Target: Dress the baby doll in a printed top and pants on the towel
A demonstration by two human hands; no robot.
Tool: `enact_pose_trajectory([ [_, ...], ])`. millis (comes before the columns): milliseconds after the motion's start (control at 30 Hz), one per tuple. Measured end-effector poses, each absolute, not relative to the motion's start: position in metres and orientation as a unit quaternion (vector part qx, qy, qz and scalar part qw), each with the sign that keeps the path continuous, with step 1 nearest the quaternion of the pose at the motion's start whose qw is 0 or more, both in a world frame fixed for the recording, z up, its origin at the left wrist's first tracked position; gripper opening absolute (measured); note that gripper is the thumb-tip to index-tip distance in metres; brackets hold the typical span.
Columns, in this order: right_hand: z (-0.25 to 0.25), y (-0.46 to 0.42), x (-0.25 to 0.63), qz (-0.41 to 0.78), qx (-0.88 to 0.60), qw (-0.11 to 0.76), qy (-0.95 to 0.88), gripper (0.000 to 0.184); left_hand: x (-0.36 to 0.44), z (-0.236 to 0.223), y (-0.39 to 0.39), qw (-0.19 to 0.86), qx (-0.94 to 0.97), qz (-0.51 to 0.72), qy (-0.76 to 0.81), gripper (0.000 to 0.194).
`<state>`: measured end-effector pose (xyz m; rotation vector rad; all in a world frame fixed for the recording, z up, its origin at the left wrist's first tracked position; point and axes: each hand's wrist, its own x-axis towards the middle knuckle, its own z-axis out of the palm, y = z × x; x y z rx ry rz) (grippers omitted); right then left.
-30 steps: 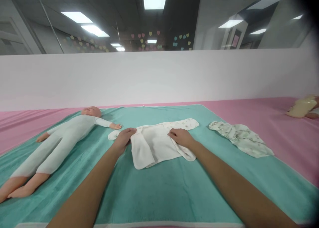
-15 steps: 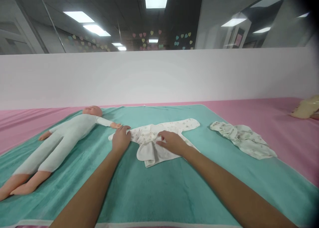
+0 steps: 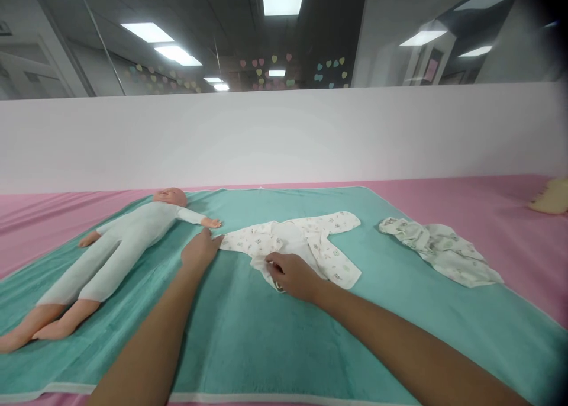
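Observation:
A white patterned baby shirt (image 3: pixel 335 258) lies spread on the towel, its front open in the middle. My left hand (image 3: pixel 199 252) is closed at the cuff of the left-side sleeve, thumb and fingers at its edge. My right hand (image 3: pixel 295 274) is closed in a pinch on the lower left front panel; the fingertips are partly hidden. A baby doll (image 3: pixel 137 228) in a white body suit lies on its back at the left, one hand close to my left hand. A crumpled patterned garment (image 3: pixel 444 249) rests on the right.
The teal towel (image 3: pixel 266 347) covers a pink sheet (image 3: pixel 461 196). Behind stands a low white wall (image 3: pixel 266 139), with dark glass above it showing lights. A pale yellow object (image 3: pixel 550 197) is cut off at the far right edge.
My right hand moved left and down, and the folded-over front panels now lie opened out. My left hand slid left to the sleeve's end. The view shifted slightly.

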<state>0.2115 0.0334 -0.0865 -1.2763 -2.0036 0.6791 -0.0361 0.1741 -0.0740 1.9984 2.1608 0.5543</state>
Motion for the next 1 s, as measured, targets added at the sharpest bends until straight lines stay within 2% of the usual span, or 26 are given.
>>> enact_pose_trajectory([
  [133,-0.086,0.035,0.209,0.462,-0.442,0.444,-0.628,0.020,-0.035,-0.075,0.180,0.139,0.629,0.349,0.680,0.032],
  [233,-0.079,0.032,0.206,0.596,-0.357,0.491,-0.525,0.011,-0.033,-0.071,0.178,0.165,0.556,0.488,0.652,0.035],
  [333,-0.072,0.028,0.205,0.696,-0.289,0.478,-0.451,0.005,-0.032,-0.068,0.176,0.158,0.480,0.591,0.629,0.041],
  [467,-0.068,0.025,0.211,0.775,-0.245,0.401,-0.423,0.019,-0.033,-0.069,0.178,0.224,0.434,0.641,0.592,0.045],
  [600,-0.071,0.028,0.221,0.779,-0.253,0.337,-0.464,0.029,-0.037,-0.071,0.180,0.150,0.454,0.630,0.612,0.037],
  [700,-0.070,0.031,0.230,0.771,-0.264,0.302,-0.494,0.029,-0.042,-0.072,0.180,0.075,0.493,0.560,0.662,0.028],
  [867,-0.061,0.034,0.243,0.759,-0.292,0.209,-0.544,0.025,-0.052,-0.076,0.179,0.075,0.548,0.396,0.733,0.039],
  [1000,-0.052,0.034,0.253,0.736,-0.324,0.137,-0.578,0.030,-0.048,-0.077,0.171,0.006,0.607,0.308,0.732,0.045],
])
